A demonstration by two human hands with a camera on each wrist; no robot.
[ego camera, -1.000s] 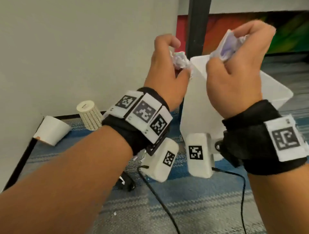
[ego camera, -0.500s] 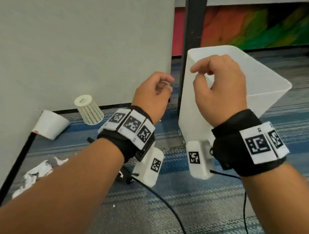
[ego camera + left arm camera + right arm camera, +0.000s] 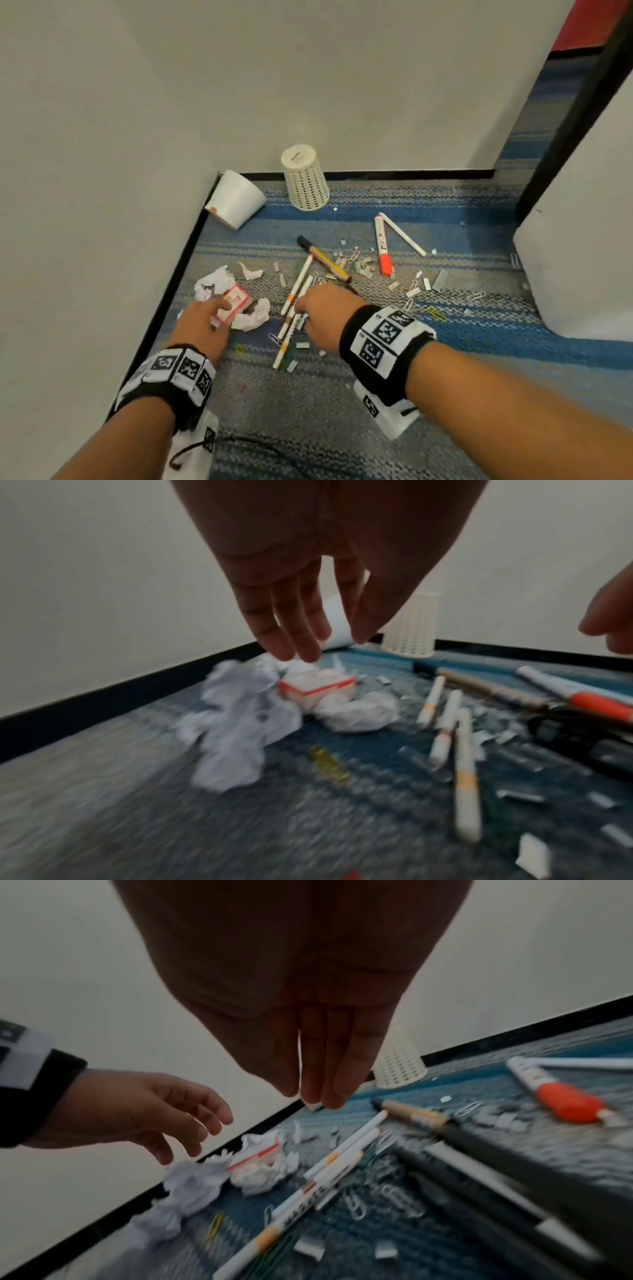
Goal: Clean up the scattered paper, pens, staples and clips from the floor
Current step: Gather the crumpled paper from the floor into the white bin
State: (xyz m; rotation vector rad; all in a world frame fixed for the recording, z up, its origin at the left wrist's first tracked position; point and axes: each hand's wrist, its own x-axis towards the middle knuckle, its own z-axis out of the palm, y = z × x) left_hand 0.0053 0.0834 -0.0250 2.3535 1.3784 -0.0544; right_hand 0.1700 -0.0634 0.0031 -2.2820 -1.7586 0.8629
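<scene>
Paper gone from both; left hand [image 3: 202, 320], right hand [image 3: 325, 310] now empty, fingers loose, over floor litter.

Crumpled paper [image 3: 213, 283] lies left of the pens [image 3: 295, 297] (staples [image 3: 364, 269] farther right).

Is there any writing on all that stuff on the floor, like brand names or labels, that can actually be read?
None reads clearly.
Orange-capped marker: dark print on the barrel, too blurred.
Brown marker: yellow label, illegible.
Perforated pen holder: small print on its base, too small.
Red-bordered box: print blurred.
Thin white pens: dark lettering, smeared.
Wristbands: square code patterns, not words.
</scene>
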